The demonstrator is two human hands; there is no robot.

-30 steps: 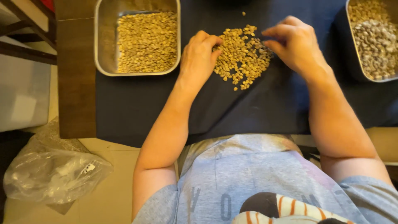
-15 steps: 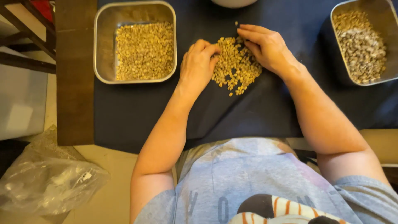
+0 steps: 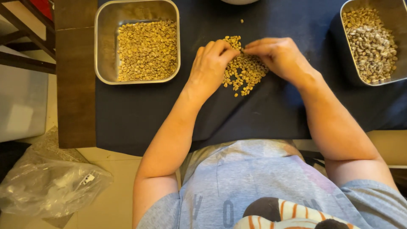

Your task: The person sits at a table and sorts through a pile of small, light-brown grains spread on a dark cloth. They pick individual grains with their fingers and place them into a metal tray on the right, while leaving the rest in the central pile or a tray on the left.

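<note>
Nearby, bean-filled steel trays point(image 3: 102, 51) flanking both hands point(image 3: 210, 68) on loose beans point(image 3: 245, 73).

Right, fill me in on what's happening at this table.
A person seated at a dark cloth has both hands on a loose pile of pale beans. The left hand and right hand meet fingertip to fingertip over it. One metal tray of yellowish beans sits left, another tray of greyer beans right.
</note>
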